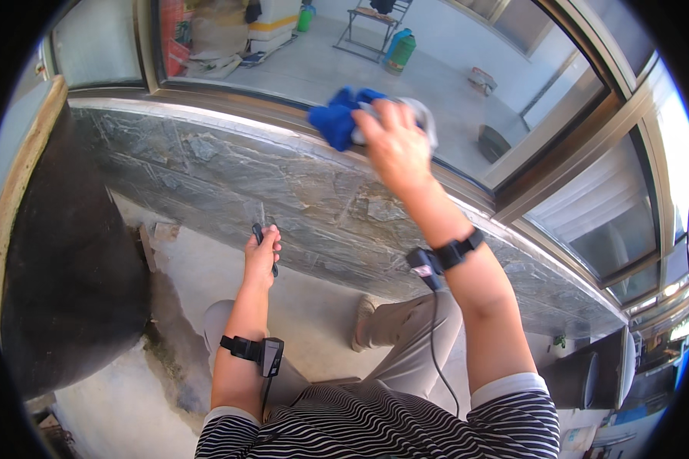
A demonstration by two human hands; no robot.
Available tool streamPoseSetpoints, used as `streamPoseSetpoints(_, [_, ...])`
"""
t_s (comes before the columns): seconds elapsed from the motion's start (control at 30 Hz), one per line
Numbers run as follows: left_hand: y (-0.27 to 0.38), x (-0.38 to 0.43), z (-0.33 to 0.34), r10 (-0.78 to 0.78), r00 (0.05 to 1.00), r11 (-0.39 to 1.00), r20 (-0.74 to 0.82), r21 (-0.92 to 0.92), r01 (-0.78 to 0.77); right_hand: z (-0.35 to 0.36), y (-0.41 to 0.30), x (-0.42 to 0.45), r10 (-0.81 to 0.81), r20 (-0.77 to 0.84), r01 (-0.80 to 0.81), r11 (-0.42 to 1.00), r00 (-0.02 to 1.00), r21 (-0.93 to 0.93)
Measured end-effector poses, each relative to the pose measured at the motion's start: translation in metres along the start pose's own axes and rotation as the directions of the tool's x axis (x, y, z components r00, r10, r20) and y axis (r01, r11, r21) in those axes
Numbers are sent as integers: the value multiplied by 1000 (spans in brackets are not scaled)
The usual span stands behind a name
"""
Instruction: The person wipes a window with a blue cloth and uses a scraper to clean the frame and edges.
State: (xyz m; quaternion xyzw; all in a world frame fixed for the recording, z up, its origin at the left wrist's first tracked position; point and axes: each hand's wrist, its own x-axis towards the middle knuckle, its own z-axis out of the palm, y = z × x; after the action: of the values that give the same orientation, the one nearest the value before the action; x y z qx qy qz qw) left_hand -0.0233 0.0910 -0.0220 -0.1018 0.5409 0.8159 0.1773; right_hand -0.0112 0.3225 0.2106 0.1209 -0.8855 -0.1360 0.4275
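Observation:
My right hand [399, 140] grips a bunched blue cloth [336, 117] with a white part, blurred, at the lower edge of the window pane [425, 86]. Whether the cloth touches the glass or the metal frame [264, 112] I cannot tell. Lower and to the left, my left hand [261, 252] is closed around a black handle [257, 232], held in front of the stone-clad wall [333, 201]. Something thin and pale, perhaps a blade, extends from the handle's upper end. Its exact kind is unclear.
A large dark container [63, 258] with a pale rim stands at the left. Cables hang from the wrist devices [426, 267]. A narrow ledge [206, 120] tops the wall. Through the glass, a folding chair [373, 28] and a green bottle [401, 54] show. Dark bins [574, 373] stand at the right.

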Motion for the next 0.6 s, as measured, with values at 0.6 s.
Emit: streamPoseSetpoints(0.6, [1, -39, 5, 69, 985, 996, 157, -74, -58, -18, 19, -4, -67, 121, 79, 993, 990, -93])
